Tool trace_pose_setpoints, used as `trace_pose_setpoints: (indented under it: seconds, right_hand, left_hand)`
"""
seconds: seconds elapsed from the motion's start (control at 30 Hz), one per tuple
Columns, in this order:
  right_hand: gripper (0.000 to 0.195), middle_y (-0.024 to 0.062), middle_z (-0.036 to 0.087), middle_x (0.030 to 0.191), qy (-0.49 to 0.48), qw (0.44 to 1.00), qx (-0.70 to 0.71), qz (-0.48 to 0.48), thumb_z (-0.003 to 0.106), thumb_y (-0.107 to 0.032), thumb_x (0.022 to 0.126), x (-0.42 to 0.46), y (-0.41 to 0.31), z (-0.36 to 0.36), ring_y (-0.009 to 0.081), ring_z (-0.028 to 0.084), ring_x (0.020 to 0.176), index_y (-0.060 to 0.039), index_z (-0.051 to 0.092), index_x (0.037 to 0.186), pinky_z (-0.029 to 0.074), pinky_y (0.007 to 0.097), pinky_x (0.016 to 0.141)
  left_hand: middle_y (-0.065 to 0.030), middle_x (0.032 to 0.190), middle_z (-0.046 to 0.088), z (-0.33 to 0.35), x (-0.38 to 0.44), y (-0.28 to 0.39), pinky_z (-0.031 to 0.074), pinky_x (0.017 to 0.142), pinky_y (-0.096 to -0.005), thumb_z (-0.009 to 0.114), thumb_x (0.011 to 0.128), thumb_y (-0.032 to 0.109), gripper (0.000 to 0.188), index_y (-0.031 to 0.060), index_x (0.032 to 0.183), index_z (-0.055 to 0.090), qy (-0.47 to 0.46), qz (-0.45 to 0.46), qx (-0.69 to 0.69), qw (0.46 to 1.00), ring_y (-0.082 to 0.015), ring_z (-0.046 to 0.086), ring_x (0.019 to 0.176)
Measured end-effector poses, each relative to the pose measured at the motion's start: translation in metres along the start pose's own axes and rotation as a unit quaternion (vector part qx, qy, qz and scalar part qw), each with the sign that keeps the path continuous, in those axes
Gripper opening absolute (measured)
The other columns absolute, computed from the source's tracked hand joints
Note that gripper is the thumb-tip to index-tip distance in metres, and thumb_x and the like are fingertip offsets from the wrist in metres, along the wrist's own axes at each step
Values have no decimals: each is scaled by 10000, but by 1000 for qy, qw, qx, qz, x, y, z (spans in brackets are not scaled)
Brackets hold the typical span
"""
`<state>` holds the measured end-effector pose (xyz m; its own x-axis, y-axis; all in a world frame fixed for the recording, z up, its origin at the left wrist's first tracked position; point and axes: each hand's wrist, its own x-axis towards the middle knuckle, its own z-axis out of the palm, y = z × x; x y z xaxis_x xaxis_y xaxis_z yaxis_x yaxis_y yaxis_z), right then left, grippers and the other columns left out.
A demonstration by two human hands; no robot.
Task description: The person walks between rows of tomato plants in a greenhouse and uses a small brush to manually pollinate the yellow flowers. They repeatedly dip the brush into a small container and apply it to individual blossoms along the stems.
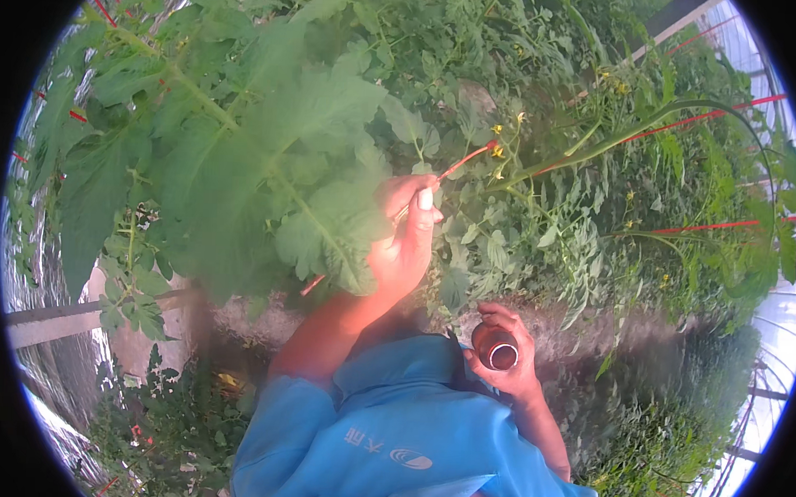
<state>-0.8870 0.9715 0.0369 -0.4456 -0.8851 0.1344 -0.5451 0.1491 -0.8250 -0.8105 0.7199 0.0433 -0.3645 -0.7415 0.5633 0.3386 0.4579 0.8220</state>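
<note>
My left hand (408,229) pinches a thin reddish stick (463,162) between thumb and fingers. The stick's dark red tip is at a small cluster of yellow tomato flowers (497,150); whether it touches them I cannot tell. Lower and to the right, near my chest, my right hand (515,364) is wrapped around a small brown open-mouthed bottle (496,349), its mouth tilted towards the camera. A thick green tomato stem (572,156) curves away to the right from beside the flowers. Large blurred tomato leaves (276,152) partly hide my left hand and forearm.
Dense tomato plants (555,254) surround me, with more foliage (175,418) at the lower left. Red strings (708,226) run through the plants at right. A pale beam (53,325) crosses at left, and the greenhouse's curved frame (754,392) shows at right.
</note>
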Motion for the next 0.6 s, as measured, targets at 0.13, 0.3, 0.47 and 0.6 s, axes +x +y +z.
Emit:
trace_pose_setpoints:
  seconds: [0.13, 0.3, 0.47, 0.6]
  right_hand:
    - [631, 180, 658, 1297, 12, 1000, -9, -1, 920, -125, 681, -8, 3, -7, 330, 674, 1126, -76, 597, 1220, 563, 414, 940]
    - [622, 166, 660, 1306, 44, 999, 3, 0, 923, -133, 680, -14, 11, -10, 321, 673, 1144, -75, 606, 1211, 561, 413, 958]
    - [613, 163, 658, 1308, 46, 999, 26, -10, 920, -129, 689, -21, 16, -10, 322, 673, 1150, -67, 604, 1211, 565, 416, 958]
    - [610, 176, 657, 1306, 50, 998, 31, -11, 920, -132, 700, -25, 21, -14, 325, 667, 1160, -61, 603, 1216, 555, 416, 972]
  left_hand:
    - [-179, 1091, 688, -5, -6, 1, 582, 708, -277, 516, 1073, 41, 217, -74, 1239, 597, -17, 23, 50, 998, -155, 689, 755]
    - [-200, 1073, 681, -9, -5, 34, 539, 820, -347, 444, 1105, 111, 249, -50, 1258, 558, 7, 63, 64, 996, -187, 693, 734]
    - [-201, 1058, 691, 8, 29, 66, 535, 866, -387, 431, 1110, 125, 258, -43, 1258, 560, 7, 169, 56, 984, -204, 694, 760]
    - [-200, 1053, 710, 26, 60, 78, 540, 909, -399, 453, 1103, 113, 266, -54, 1277, 566, 0, 196, 43, 980, -209, 707, 787]
